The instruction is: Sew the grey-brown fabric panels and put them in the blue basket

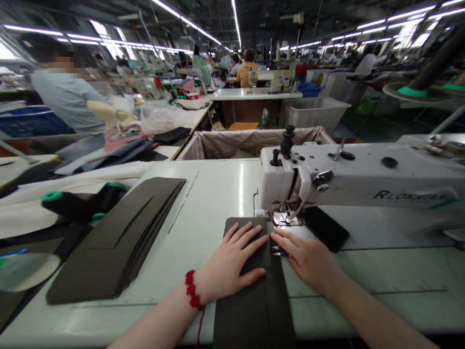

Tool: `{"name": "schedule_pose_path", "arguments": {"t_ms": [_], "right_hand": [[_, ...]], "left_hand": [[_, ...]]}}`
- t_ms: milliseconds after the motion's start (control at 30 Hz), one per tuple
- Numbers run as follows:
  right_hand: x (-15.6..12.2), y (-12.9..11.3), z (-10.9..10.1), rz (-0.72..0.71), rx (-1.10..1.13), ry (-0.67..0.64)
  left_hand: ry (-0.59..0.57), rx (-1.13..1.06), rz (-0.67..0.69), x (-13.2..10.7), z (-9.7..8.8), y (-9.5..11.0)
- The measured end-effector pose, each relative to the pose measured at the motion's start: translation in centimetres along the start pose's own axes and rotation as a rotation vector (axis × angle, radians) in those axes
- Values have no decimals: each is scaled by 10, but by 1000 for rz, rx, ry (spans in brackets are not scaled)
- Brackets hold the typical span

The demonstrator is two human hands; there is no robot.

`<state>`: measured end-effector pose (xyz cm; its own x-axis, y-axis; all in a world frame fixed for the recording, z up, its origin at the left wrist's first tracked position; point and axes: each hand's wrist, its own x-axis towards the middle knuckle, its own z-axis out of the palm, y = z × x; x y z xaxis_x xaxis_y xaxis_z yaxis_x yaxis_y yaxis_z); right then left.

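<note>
My left hand [232,261] lies flat with fingers spread on a long dark grey fabric piece [254,305] that runs from the table's front edge up to the presser foot [286,220] of a white sewing machine [348,179]. A red bead bracelet is on that wrist. My right hand [308,257] rests on the right edge of the same piece, fingers stretched toward the needle, and small silver snips poke out at its fingertips. Both hands press the fabric down just in front of the foot.
A stack of matching dark fabric pieces [119,242] lies to the left. Black thread cones with green ends [80,203] lie beyond it. A lined bin [250,143] stands behind the table. A person in a light shirt [69,97] works at the left.
</note>
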<state>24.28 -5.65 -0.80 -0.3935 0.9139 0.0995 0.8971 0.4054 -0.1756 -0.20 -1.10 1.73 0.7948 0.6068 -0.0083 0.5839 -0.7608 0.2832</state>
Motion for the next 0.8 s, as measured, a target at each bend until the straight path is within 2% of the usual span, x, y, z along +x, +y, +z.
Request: {"name": "schedule_pose_path", "arguments": {"t_ms": [367, 800], "right_hand": [[-1, 1, 0, 13, 1, 14], [-1, 1, -1, 17, 17, 22]], "left_hand": [[40, -9, 75, 0, -5, 0], [70, -22, 67, 0, -3, -5]]}}
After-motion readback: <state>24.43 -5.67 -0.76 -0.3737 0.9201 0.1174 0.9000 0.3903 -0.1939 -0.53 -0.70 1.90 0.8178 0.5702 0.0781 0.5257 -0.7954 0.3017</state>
